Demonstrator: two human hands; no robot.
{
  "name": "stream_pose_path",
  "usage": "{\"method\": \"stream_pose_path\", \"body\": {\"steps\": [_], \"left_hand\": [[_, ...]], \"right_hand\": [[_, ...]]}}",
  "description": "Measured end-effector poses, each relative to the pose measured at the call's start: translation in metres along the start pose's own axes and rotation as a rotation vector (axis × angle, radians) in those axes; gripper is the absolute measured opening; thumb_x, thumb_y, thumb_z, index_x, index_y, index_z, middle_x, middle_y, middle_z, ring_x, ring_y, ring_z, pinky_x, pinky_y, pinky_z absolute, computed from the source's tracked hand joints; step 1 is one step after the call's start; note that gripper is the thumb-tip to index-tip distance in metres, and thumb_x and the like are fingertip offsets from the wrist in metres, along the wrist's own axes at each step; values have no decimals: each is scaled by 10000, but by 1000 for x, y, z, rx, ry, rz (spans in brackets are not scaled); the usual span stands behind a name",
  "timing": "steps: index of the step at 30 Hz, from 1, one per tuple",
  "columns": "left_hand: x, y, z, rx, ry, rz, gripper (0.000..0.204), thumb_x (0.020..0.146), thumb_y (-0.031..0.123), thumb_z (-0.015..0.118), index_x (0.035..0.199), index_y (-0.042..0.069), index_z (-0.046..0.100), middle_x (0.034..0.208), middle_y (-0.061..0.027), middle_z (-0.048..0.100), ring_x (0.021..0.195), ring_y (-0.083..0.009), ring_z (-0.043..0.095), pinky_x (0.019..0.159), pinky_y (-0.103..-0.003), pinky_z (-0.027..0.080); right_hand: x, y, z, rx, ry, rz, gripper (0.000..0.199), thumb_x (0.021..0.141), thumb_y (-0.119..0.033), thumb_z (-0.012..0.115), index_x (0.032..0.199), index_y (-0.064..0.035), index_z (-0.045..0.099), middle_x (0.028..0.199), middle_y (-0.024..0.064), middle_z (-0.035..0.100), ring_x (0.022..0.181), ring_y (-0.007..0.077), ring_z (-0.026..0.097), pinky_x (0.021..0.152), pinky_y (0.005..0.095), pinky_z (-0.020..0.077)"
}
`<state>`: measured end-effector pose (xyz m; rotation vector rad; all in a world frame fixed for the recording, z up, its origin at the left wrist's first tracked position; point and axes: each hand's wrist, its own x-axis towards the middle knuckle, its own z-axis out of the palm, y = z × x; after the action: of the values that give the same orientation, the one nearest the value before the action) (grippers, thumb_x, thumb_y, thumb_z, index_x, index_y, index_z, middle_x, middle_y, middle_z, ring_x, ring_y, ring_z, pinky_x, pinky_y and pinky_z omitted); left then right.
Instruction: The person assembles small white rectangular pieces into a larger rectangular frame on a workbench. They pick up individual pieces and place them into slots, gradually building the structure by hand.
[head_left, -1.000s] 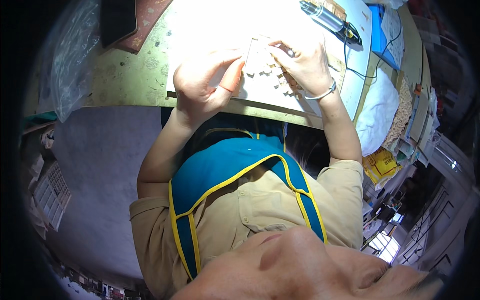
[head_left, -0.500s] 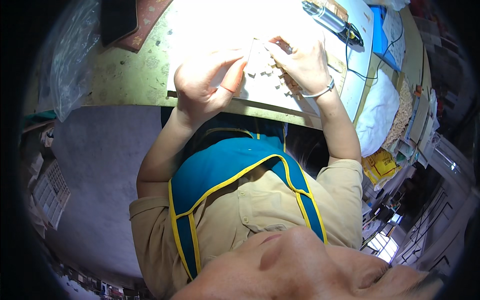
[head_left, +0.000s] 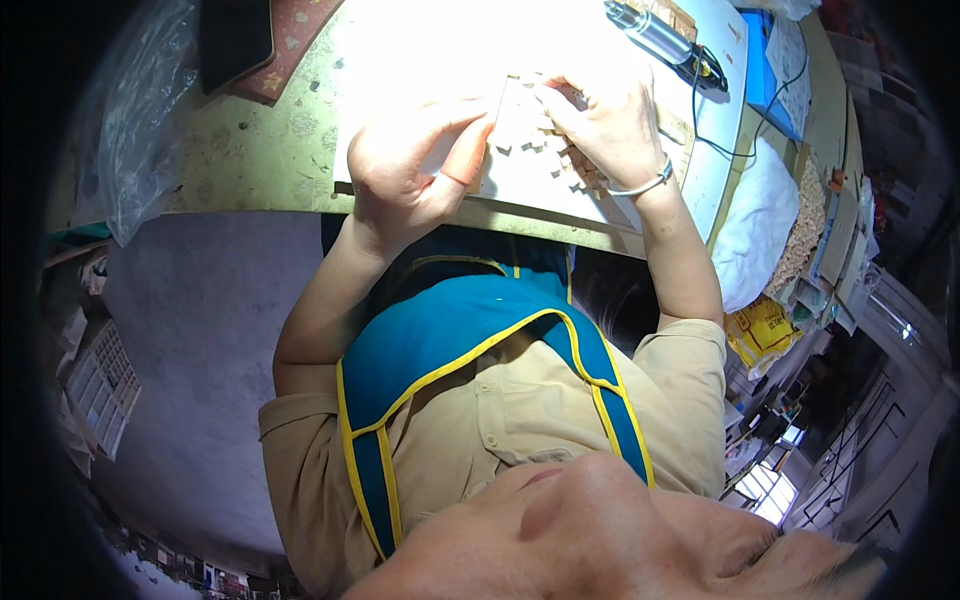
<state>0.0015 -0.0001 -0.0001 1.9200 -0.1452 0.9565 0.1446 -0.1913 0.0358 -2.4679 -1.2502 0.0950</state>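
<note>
My left hand [head_left: 405,165] is over the bright white work surface [head_left: 400,70], thumb and forefinger closed in a pinch. Its thumb wears an orange cover. A thin pale strip [head_left: 505,100] stands out beside those fingertips; glare hides whether they grip it. To the right, my right hand [head_left: 610,120], with a silvery bracelet at the wrist, has thumb and forefinger curled together. Anything between them is washed out. Several small light-brown blocks [head_left: 565,165] lie beneath and left of the right palm.
A silver and black handheld rotary tool [head_left: 655,40] with a black cord lies at the upper right. Beyond it is a blue box [head_left: 765,70]. A white cloth-like bundle [head_left: 755,230] hangs by the right table edge. Clear plastic sheeting [head_left: 150,120] and a dark flat object [head_left: 235,40] are at left.
My right hand and wrist have shifted very slightly to the right. My left hand has stayed in place, and the small blocks look the same.
</note>
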Motion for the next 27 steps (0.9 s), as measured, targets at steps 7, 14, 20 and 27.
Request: {"method": "stream_pose_path", "body": {"steps": [7,14,20,27], "left_hand": [[-1,-2,1,5,4,7,173,828,5,765,999,-8,778,936,-153,791,813,-247,782,718,-295,600],[1,2,-1,16,-9,-4,171,830,3,761,1000,-8,776,938,-158,790,812,-253,781,725,-298,601],[-1,0,0,10,-10,-4,167,830,2,766,996,-14,772,941,-164,788,827,-258,783,734,-302,606],[0,0,0,12,-9,3,164,833,0,763,996,-16,775,934,-164,789,820,-256,784,728,-301,607]], "right_hand": [[0,-1,-4,-20,19,-74,181,927,-239,757,1029,-104,821,702,74,724,575,152,663,617,277,522],[0,-3,-6,-47,38,-114,178,919,-215,752,1044,-114,826,810,71,760,648,174,688,642,302,523],[1,-3,-8,123,116,-123,171,921,-208,743,1020,-97,827,804,80,758,667,180,689,673,312,513],[-2,-2,-12,-64,40,-124,181,944,-237,738,1031,-101,821,696,52,723,650,171,672,668,314,498]]}}
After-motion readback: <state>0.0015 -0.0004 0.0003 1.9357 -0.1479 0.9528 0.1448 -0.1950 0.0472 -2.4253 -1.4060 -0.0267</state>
